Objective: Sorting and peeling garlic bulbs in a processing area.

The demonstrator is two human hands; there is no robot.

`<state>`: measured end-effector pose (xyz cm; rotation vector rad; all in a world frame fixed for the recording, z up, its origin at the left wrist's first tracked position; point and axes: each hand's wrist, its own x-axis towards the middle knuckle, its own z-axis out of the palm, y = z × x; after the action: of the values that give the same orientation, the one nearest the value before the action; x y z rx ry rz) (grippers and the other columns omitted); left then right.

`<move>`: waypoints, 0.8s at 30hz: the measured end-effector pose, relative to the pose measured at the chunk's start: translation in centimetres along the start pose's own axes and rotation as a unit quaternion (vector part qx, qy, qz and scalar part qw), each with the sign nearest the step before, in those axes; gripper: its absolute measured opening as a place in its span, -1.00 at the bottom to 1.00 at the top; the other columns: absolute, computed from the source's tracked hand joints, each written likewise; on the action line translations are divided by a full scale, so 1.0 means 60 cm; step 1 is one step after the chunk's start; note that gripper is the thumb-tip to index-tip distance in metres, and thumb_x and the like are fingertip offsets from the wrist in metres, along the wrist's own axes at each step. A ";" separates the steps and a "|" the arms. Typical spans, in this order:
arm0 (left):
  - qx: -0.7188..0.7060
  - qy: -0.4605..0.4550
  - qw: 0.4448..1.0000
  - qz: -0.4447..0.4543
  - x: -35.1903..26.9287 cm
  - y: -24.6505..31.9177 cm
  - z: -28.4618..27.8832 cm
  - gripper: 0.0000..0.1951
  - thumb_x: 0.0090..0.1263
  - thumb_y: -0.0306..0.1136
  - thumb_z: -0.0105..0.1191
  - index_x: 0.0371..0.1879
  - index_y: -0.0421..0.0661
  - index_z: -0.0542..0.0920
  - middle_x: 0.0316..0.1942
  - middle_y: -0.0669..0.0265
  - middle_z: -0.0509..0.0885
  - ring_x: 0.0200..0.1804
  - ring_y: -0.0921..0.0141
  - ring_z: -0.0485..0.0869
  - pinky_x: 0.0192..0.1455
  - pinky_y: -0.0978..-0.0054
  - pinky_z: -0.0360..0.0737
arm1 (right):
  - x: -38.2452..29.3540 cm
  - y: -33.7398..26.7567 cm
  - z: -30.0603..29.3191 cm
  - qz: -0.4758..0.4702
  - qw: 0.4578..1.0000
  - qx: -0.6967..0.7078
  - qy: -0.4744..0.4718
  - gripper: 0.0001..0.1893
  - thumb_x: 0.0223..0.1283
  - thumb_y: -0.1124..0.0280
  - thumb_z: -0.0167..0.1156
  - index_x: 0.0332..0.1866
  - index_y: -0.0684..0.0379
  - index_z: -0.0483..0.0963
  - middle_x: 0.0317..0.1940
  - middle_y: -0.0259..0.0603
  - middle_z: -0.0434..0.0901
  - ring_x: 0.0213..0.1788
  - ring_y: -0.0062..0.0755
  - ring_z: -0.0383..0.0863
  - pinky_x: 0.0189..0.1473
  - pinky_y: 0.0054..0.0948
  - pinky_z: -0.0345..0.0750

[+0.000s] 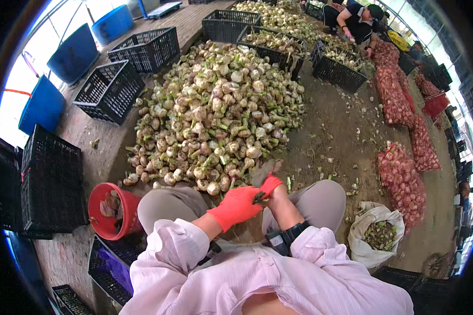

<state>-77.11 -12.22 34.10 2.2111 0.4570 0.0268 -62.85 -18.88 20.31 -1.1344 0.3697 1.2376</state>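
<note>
My left hand, in a red knit glove with dark-soiled fingertips, reaches across to my right wrist. Its fingers pinch the cuff of the other glove there. My right hand wears a matching red glove with a dirt-covered grey-brown palm. Motion blurs its fingers, so their pose is unclear; no object shows in it. Both hands are above my lap, between my bent knees. Just beyond them rises a large heap of garlic bulbs with trimmed green stems and soil on their skins.
Black plastic crates stand left of the heap; a crate of garlic trimmings is behind it. A red bucket is by my left knee. At right are a white sack and red mesh garlic bags. Another person works far right.
</note>
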 end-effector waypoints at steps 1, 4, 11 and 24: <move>-0.004 -0.024 1.000 -0.006 0.001 0.000 0.004 -0.63 0.03 -0.22 0.14 -0.14 -0.02 0.56 -0.18 0.12 0.57 -0.08 0.12 0.53 -0.02 0.27 0.45 | 0.004 0.004 -0.002 -0.006 1.000 -0.014 0.008 -0.82 0.18 0.32 -0.01 -0.24 0.18 0.41 -0.40 -0.21 0.50 -0.28 -0.34 0.48 -0.25 -0.29 0.43; -0.042 0.022 0.999 0.020 0.006 0.000 0.014 -0.67 0.01 -0.25 0.16 -0.20 -0.03 0.56 -0.25 0.15 0.57 -0.13 0.13 0.54 -0.08 0.26 0.47 | -0.002 -0.003 0.009 -0.342 0.784 -0.517 0.027 -0.78 0.10 0.33 0.00 -0.17 0.19 0.42 -0.36 -0.13 0.50 -0.28 -0.25 0.49 -0.26 -0.33 0.44; -0.013 0.097 0.993 0.066 0.009 -0.002 0.004 -0.71 -0.04 -0.33 0.16 -0.29 -0.07 0.53 -0.31 0.17 0.55 -0.22 0.12 0.55 -0.20 0.23 0.49 | -0.047 -0.052 0.067 -0.537 0.640 -0.463 -0.296 -0.62 0.02 0.39 -0.01 0.01 0.19 0.40 -0.23 -0.07 0.49 -0.16 -0.20 0.51 -0.17 -0.41 0.45; -0.086 0.026 0.987 0.131 -0.004 0.002 0.021 -0.71 -0.04 -0.37 0.19 -0.27 -0.08 0.56 -0.34 0.17 0.58 -0.23 0.17 0.58 -0.19 0.33 0.50 | -0.005 -0.029 0.092 -0.430 0.760 -0.475 -0.109 -0.38 0.05 0.24 0.23 0.24 0.15 0.23 0.13 -0.13 0.35 0.12 -0.31 0.39 0.12 -0.40 0.36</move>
<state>-77.07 -13.28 33.41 2.0894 0.1821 0.2542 -63.25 -14.29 23.83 -1.6872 -1.0142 0.6387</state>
